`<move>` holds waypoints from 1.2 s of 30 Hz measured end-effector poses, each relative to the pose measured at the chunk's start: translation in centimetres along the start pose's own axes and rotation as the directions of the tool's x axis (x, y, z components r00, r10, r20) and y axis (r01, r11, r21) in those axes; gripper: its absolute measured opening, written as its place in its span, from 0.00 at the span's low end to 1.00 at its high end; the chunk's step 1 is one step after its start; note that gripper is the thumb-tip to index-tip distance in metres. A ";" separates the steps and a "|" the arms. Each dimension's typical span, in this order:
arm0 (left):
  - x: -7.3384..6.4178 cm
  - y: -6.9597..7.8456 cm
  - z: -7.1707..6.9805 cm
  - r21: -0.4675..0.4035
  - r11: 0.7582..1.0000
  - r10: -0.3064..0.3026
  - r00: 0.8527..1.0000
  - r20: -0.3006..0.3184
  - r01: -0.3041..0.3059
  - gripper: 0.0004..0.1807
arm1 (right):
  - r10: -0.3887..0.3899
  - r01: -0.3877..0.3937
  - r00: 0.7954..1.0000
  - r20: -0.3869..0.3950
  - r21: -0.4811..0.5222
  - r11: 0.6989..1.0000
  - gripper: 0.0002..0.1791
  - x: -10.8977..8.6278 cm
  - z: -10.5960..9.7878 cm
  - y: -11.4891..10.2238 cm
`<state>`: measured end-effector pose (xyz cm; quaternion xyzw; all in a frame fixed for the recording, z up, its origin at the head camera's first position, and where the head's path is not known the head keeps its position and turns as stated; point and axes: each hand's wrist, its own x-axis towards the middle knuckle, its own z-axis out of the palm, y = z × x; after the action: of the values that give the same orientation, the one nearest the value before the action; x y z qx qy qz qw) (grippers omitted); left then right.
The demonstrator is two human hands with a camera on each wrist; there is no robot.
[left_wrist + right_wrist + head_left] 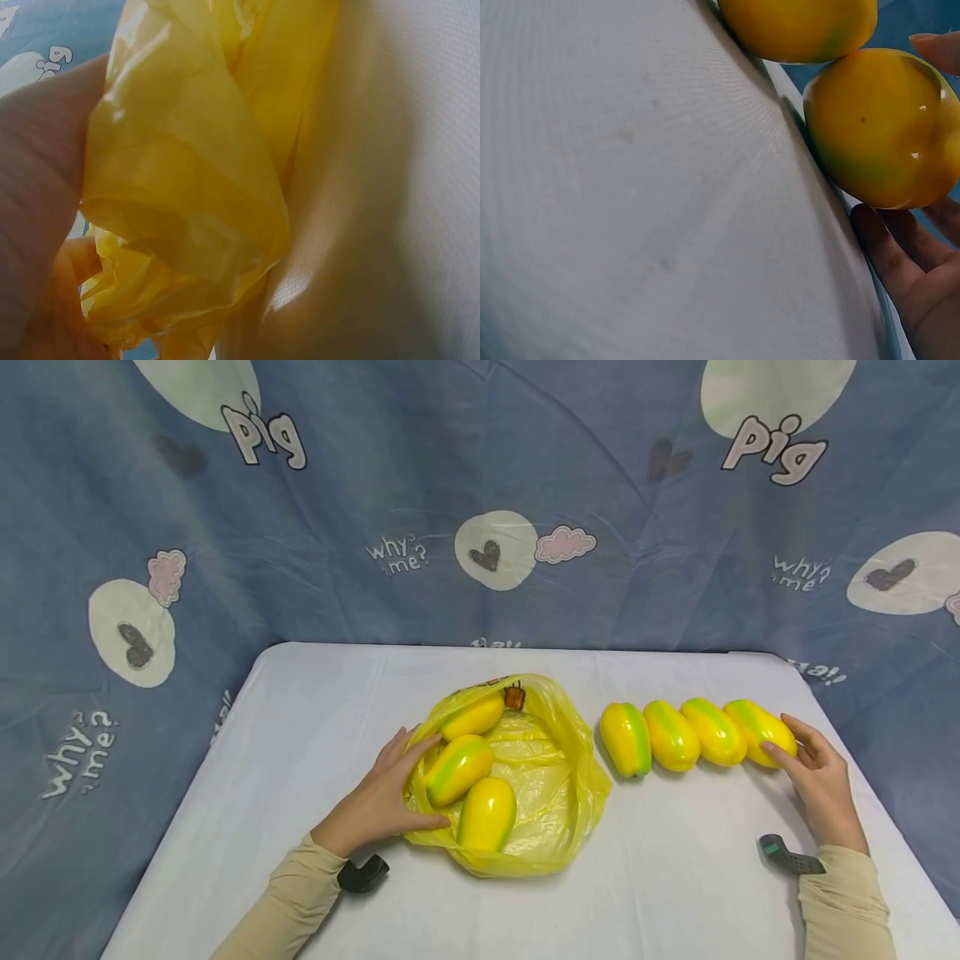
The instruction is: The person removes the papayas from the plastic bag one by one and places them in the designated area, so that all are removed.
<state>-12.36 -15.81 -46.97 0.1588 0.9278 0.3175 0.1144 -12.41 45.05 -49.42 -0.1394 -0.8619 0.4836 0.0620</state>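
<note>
Fruits (626, 739), seven in all, glossy yellow with green streaks, lie on a white worktop (675, 860), four in a row and three inside a yellow plastic bag (547, 777). The row sits toward the far right corner, nearer the far edge than the near one, each fruit touching its neighbour. The bag stands left of the row, around the middle of the worktop, its wide mouth facing up; its three fruits lie along its left side, from the far rim to the near rim.

The left hand (382, 793) rests at the bag's left rim, fingers and thumb spread wide and touching the plastic; in the left wrist view, crumpled film hides much of that contact. The right hand (823, 777), close to the worktop's right edge, has thumb and fingers parted by the width of the rightmost fruit (759, 732) and curved around its right end; how firmly cannot be told.

Both arms wear beige sleeves (846, 902), with a dark device (363, 874) at each wrist. Behind the far edge hangs a blue cloth (420, 452) printed with "pig", "why? me?" and grey hearts
</note>
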 end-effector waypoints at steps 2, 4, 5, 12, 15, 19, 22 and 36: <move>0.0 0.0 0.0 -0.002 1.000 -0.001 1.000 0.003 0.001 0.65 | -0.002 0.002 1.000 -0.005 -0.001 1.000 0.37 0.0 0.0 -0.1; 0.0 0.0 0.0 -0.004 1.000 -0.003 1.000 0.003 0.003 0.65 | -0.005 0.005 1.000 -0.011 -0.002 1.000 0.37 -0.1 0.0 -0.1; 0.0 0.0 0.0 -0.005 1.000 -0.003 1.000 0.003 0.003 0.65 | -0.005 0.005 1.000 -0.013 -0.004 1.000 0.37 -0.1 0.0 -0.2; -0.1 0.0 0.0 0.001 1.000 0.009 1.000 -0.015 -0.009 0.65 | -0.023 0.026 0.998 -0.063 0.042 0.999 0.35 -0.3 0.0 -0.7; -0.1 0.0 0.0 0.001 1.000 0.013 1.000 -0.018 -0.012 0.65 | -0.066 0.076 0.993 -0.101 0.098 0.992 0.33 -0.3 -0.2 -0.8; -0.1 0.0 0.0 -0.003 1.000 0.010 1.000 -0.014 -0.010 0.65 | -0.111 0.132 0.983 -0.145 0.145 0.981 0.32 -0.3 -0.5 -1.2; -0.1 -0.1 0.0 -0.004 1.000 0.005 1.000 -0.012 -0.005 0.66 | -0.101 0.121 0.979 -0.177 0.104 0.987 0.32 -0.3 -0.5 -1.7; -0.1 -0.1 0.1 -0.009 1.000 0.000 1.000 -0.003 0.000 0.65 | -0.197 0.217 0.954 -0.227 0.067 0.974 0.34 -1.4 0.3 -7.0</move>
<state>-12.26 -15.84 -47.06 0.1579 0.9266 0.3219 0.1136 -12.41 40.99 -43.60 -0.0979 -0.8368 0.4948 0.2132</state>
